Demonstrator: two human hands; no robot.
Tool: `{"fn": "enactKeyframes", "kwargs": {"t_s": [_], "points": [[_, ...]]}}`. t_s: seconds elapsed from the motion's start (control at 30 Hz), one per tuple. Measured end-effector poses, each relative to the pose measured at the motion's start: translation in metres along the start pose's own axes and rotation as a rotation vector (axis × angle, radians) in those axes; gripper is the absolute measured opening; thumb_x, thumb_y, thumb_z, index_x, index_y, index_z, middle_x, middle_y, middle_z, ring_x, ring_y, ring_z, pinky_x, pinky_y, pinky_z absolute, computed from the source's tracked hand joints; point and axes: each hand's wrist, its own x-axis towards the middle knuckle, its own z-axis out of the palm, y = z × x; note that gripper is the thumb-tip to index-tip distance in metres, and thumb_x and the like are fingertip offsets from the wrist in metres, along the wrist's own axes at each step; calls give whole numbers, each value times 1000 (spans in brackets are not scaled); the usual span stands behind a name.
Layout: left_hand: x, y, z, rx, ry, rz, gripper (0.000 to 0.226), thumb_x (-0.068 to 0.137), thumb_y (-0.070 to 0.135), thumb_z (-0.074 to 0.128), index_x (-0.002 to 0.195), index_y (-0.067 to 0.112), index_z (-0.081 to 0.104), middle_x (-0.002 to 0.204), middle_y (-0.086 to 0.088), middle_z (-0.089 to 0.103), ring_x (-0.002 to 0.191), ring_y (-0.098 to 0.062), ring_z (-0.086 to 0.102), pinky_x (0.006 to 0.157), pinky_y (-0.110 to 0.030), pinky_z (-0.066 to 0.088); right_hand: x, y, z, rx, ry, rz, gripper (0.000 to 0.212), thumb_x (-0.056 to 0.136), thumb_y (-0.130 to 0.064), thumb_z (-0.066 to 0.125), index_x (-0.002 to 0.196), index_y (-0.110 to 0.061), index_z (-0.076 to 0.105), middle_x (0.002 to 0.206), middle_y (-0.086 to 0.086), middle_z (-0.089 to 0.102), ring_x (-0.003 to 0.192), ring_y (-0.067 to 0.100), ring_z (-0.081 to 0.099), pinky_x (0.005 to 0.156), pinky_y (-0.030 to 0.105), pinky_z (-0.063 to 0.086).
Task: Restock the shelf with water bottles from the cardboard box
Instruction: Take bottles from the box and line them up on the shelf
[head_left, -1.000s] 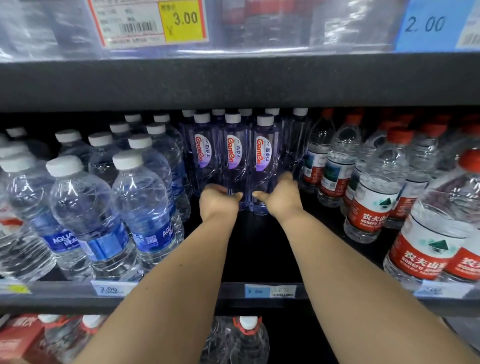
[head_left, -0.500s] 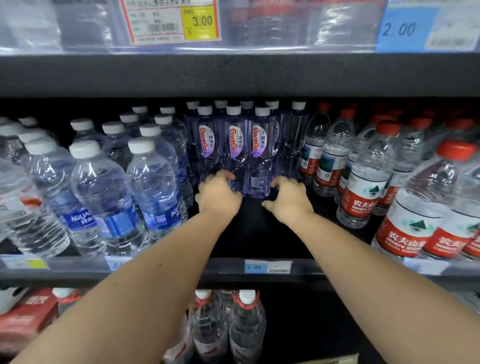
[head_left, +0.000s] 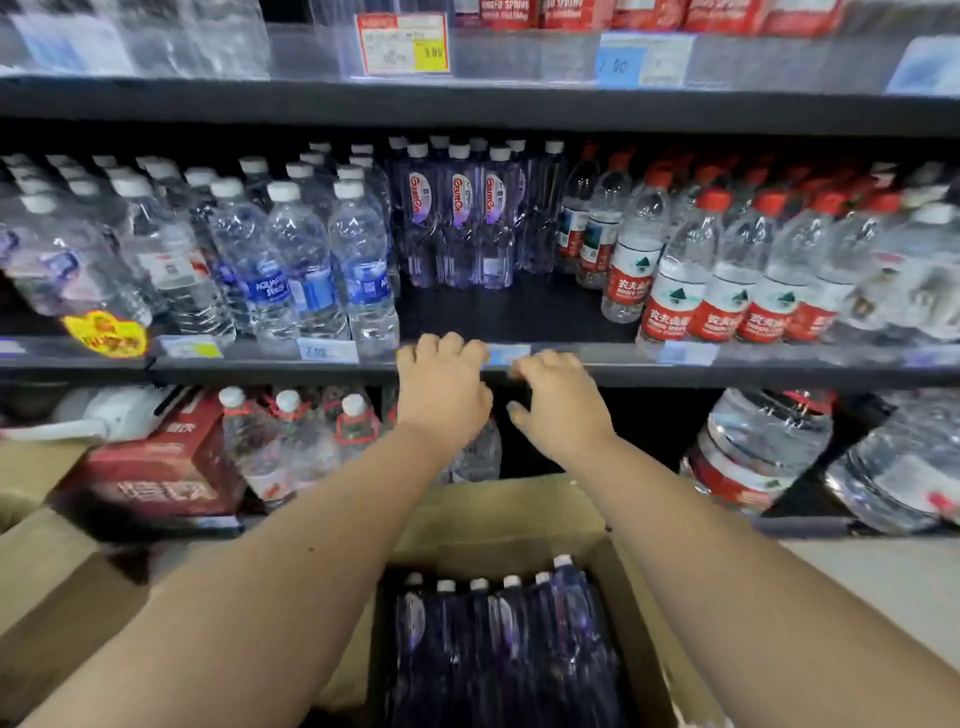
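Note:
Purple-tinted water bottles (head_left: 460, 223) with white caps stand in rows at the back middle of the black shelf (head_left: 519, 312). Bare shelf floor lies in front of them. My left hand (head_left: 441, 389) and my right hand (head_left: 561, 400) hover side by side at the shelf's front edge, fingers loosely curled and holding nothing. Below my arms an open cardboard box (head_left: 519, 514) holds several more purple bottles (head_left: 498, 639) with white caps.
Blue-labelled bottles (head_left: 306, 270) crowd the shelf to the left, red-capped, red-labelled bottles (head_left: 727, 280) to the right. Price tags (head_left: 327, 351) line the shelf edge. The lower shelf holds a red carton (head_left: 156, 467), small bottles and large jugs (head_left: 763, 447). Another cardboard box (head_left: 47, 597) sits at left.
Both hands have let go of the purple bottles at the back and pulled toward me to the shelf's front edge. The view has tilted down, bringing the cardboard box into sight.

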Motion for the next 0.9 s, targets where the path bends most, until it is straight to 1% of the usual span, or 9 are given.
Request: {"fn": "enactKeyframes", "kwargs": {"t_s": [0.2, 0.3, 0.4, 0.47, 0.63, 0.7, 0.77, 0.83, 0.9], "points": [[-100, 14, 47, -80, -198, -170, 42, 86, 32, 53, 127, 21, 48, 126, -6, 51, 120, -32, 42, 97, -45, 32, -90, -2, 56, 68, -140, 185, 35, 83, -23, 65, 117, -19, 57, 117, 6, 56, 112, 29, 49, 87, 38, 44], [-150, 13, 88, -155, -343, -309, 40, 88, 32, 51, 126, 20, 51, 127, -7, 53, 122, -32, 41, 104, -48, 31, -123, 11, 99, 225, -173, 414, 34, 83, -21, 65, 116, -16, 60, 119, 8, 58, 109, 30, 55, 91, 39, 48], [-204, 10, 138, -155, -453, -415, 34, 88, 32, 51, 120, 20, 52, 127, -6, 52, 120, -32, 42, 99, -47, 33, -157, 24, 146, 370, -214, 657, 30, 84, -23, 65, 113, -19, 62, 119, 8, 62, 106, 28, 59, 91, 39, 50], [-230, 8, 169, -147, -518, -483, 37, 88, 31, 50, 124, 22, 50, 132, -7, 49, 121, -32, 42, 97, -46, 33, -177, 31, 181, 401, -275, 743, 27, 86, -25, 63, 111, -16, 64, 113, 10, 66, 106, 29, 61, 89, 33, 49], [-262, -3, 225, -180, -672, -715, 64, 85, 35, 62, 139, 19, 32, 137, -11, 39, 124, -32, 39, 98, -43, 39, -225, 43, 254, 411, -448, 849, 33, 80, -21, 73, 110, -19, 61, 112, 5, 66, 97, 22, 61, 78, 28, 49], [-273, -7, 236, -228, -679, -774, 73, 84, 31, 65, 143, 19, 24, 140, -13, 34, 126, -32, 37, 99, -42, 39, -235, 41, 271, 393, -524, 802, 33, 80, -21, 72, 110, -20, 60, 112, 2, 64, 96, 19, 60, 75, 27, 47], [-278, -10, 243, -384, -655, -926, 81, 83, 28, 67, 147, 17, 19, 138, -16, 36, 124, -36, 42, 98, -43, 41, -231, 34, 283, 378, -562, 716, 37, 81, -21, 72, 116, -20, 59, 115, 2, 60, 101, 21, 60, 81, 32, 51], [-276, -15, 251, -548, -617, -1093, 82, 80, 30, 70, 145, 13, 22, 134, -18, 44, 121, -37, 49, 96, -43, 43, -219, 22, 293, 468, -558, 709, 39, 83, -20, 70, 119, -19, 57, 117, 3, 59, 97, 19, 58, 79, 32, 50], [-271, -22, 257, -611, -604, -1133, 73, 77, 32, 74, 135, 7, 36, 130, -17, 52, 118, -35, 54, 95, -41, 47, -209, 10, 302, 578, -538, 778, 40, 84, -16, 68, 122, -18, 55, 116, 2, 57, 91, 15, 54, 74, 28, 45]]}}
